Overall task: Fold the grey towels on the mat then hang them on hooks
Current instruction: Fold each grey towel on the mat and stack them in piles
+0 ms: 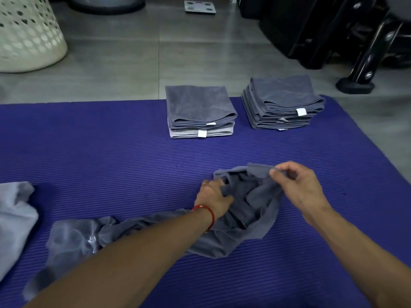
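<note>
A crumpled dark grey towel [246, 210] lies on the blue ribbed mat [111, 156] near its front middle. My left hand [213, 196], with a red thread at the wrist, grips a bunch of the towel's left side. My right hand [298, 185] pinches the towel's far edge and lifts it slightly. Two stacks of folded grey towels stand at the mat's far edge: a left stack [200, 112] and a taller right stack [282, 103]. Another loose grey towel [71, 241] trails under my left forearm.
A light grey cloth [15, 218] lies at the mat's left edge. On the tiled floor beyond stand a white perforated basket [29, 34], a bathroom scale [200, 7] and black gym equipment [333, 34] at the back right.
</note>
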{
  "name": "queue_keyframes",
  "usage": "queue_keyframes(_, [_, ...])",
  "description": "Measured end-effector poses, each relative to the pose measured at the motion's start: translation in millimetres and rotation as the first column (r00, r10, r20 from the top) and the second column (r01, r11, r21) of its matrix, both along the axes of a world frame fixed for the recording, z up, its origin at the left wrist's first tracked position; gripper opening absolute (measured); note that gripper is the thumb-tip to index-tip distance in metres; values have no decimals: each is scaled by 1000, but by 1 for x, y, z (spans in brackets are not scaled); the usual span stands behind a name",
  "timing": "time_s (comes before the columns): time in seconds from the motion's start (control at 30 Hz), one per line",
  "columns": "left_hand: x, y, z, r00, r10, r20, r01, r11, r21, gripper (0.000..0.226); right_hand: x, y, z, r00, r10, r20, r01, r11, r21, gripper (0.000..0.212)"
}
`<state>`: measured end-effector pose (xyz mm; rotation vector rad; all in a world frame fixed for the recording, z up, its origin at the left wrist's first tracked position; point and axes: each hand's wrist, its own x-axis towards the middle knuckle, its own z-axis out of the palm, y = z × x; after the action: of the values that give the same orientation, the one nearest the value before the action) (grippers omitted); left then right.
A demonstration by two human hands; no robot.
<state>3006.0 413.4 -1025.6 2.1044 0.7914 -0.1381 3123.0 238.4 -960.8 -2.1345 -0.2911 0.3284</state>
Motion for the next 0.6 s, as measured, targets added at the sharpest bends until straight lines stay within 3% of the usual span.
queue_keyframes(0.07, [-7,15,1,992,83,96,-82,997,-14,15,12,-10,2,994,-113,-8,114,985,128,11])
queue_keyframes(0.17, [-20,48,10,930,320,179,-284,937,-202,21,32,-29,13,967,-241,-87,256,929,268,6])
queue_keyframes(0.37, [-27,116,66,715,650,259,-368,665,-650,8,60,-48,23,920,-337,-201,387,864,322,10])
queue_keyframes(0.47, [-26,148,86,629,693,353,-426,687,-589,13,65,-31,28,924,-320,-208,373,872,317,9])
queue_keyframes(0.6, [-43,176,100,543,619,567,-582,765,-278,17,65,6,37,927,-268,-262,357,844,401,9])
